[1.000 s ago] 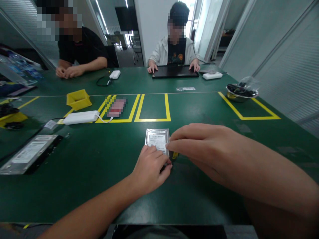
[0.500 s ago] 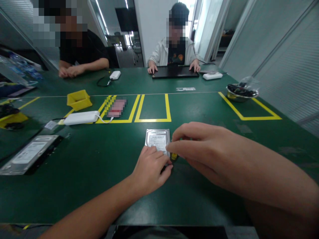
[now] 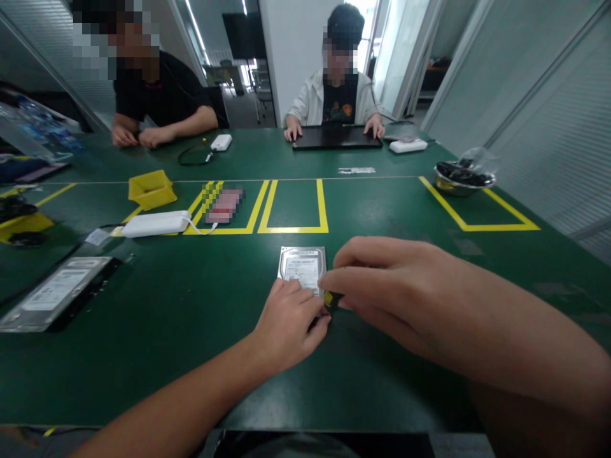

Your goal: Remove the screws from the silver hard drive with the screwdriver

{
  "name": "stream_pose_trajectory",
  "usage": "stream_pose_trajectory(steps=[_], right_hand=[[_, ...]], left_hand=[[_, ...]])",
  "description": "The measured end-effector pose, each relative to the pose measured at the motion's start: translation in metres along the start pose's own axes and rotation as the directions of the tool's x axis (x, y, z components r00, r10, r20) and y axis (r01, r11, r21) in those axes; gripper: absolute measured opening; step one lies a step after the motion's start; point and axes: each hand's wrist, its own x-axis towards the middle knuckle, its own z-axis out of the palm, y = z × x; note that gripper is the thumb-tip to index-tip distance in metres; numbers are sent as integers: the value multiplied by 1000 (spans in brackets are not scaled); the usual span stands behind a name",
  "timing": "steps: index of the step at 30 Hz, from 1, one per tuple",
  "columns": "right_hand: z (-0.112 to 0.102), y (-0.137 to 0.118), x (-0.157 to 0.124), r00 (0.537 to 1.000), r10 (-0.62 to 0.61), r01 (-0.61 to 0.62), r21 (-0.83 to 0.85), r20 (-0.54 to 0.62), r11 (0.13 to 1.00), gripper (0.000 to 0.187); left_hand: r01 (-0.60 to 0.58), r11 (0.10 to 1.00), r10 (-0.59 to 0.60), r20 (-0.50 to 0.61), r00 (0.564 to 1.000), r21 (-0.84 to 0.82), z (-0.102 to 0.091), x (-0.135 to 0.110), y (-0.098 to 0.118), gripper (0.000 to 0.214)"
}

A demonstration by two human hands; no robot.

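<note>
A silver hard drive (image 3: 302,261) with a white label lies on the green table in front of me. My left hand (image 3: 291,324) covers its near part, fingers curled over the drive and thumb at its near right corner. At the drive's right edge, my right hand (image 3: 386,286) is closed around a small black-and-yellow tool that looks like a screwdriver (image 3: 329,299). Most of the tool is hidden behind the fingers, and I cannot see whether its tip touches the drive.
A larger hard drive (image 3: 60,289) lies at the left. Beyond are a white power bank (image 3: 156,224), a yellow bin (image 3: 151,191) and yellow tape outlines (image 3: 293,229). A metal bowl (image 3: 463,186) stands far right. Two people sit opposite, one holding a black panel (image 3: 337,138).
The black-and-yellow tool has turned and shifted slightly left in my right hand, whose fingers moved a little. My left hand stays on the hard drive.
</note>
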Motion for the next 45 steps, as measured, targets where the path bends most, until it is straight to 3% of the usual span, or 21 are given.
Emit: stream_pose_trajectory(steps=[5,11,26,39,45], right_hand=[[3,-1,5,999,7,-12,-122,-36,992,6],[8,-2,13,997,43,-58,-252,-65,966,25],[7,-3,10,1000,0,0,-57,5,998,5],[0,0,-1,999,24,-26,35,32,999,23],[-2,1,2,998,56,-55,-29,43,998,14]], left_hand=[[10,1000,-10,4,1000,3,0,1,0,16],[-4,998,3,29,1000,58,5,-1,-2,16],[8,1000,-7,33,999,-14,4,0,0,14],[23,999,-22,44,999,-32,-1,2,0,8],[33,999,-31,57,998,-24,-1,1,1,8]])
